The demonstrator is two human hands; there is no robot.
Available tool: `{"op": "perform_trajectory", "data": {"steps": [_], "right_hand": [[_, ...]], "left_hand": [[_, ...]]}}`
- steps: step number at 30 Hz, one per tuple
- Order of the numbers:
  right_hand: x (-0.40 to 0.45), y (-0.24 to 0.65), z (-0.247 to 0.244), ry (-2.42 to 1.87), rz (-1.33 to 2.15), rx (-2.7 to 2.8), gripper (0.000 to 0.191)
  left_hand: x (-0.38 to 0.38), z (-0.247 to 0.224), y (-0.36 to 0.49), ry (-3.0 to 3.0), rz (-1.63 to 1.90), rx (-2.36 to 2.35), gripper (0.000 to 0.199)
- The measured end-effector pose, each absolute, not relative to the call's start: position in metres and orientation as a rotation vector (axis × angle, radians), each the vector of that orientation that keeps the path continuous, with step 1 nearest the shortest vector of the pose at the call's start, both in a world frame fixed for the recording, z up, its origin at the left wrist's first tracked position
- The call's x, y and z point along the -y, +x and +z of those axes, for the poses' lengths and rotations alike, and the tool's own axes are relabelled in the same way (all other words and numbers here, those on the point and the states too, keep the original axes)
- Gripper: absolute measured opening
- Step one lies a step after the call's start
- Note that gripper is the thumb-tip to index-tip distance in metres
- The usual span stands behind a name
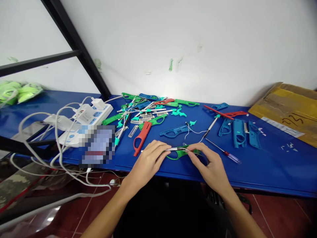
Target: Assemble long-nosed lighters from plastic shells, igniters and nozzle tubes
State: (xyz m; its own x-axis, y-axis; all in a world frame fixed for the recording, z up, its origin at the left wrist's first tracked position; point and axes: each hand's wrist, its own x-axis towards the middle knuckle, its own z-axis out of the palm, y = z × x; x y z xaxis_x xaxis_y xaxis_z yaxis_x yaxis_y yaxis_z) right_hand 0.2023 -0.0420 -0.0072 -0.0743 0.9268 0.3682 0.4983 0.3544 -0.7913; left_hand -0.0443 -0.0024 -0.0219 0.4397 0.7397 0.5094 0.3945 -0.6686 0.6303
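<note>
My left hand (151,158) is closed around a thin metal lighter tube (174,149), whose end sticks out past the fingertips. At the right, my right hand (211,163) pinches the white wire (182,149) running from that tube; its fingertips are partly hidden. Just beneath both hands is a green lighter shell half (177,156) with a loop-shaped handle, over the blue table (260,172). A blue shell half (174,131) lies beyond the hands. Beside my left hand rests a red shell piece (142,138).
Behind is a pile of shells, clear tanks and wired tubes (148,114). A screwdriver (229,155) and blue shells (239,134) lie right, near a cardboard box (287,112). A power strip (102,114), cables and blurred phone (97,145) occupy the left.
</note>
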Motion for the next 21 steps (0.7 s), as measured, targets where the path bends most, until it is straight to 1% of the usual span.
{"op": "perform_trajectory", "data": {"steps": [4, 9, 16, 21], "right_hand": [[0.0398, 0.2031, -0.0083, -1.267, 0.585, 1.742, 0.01], [0.0388, 0.2035, -0.0104, -1.223, 0.603, 1.763, 0.008], [0.0392, 0.2025, -0.0083, -1.259, 0.585, 1.713, 0.007], [0.0378, 0.2032, -0.0095, -1.245, 0.592, 1.776, 0.007]], "left_hand": [[0.0026, -0.022, -0.0441, 2.272, 1.101, -0.928, 0.019], [0.0003, -0.0223, -0.045, 2.315, 1.091, -0.921, 0.006], [0.0, -0.0235, -0.047, 2.275, 1.117, -0.938, 0.005], [-0.0001, -0.0231, -0.0473, 2.251, 1.17, -0.943, 0.007]]}}
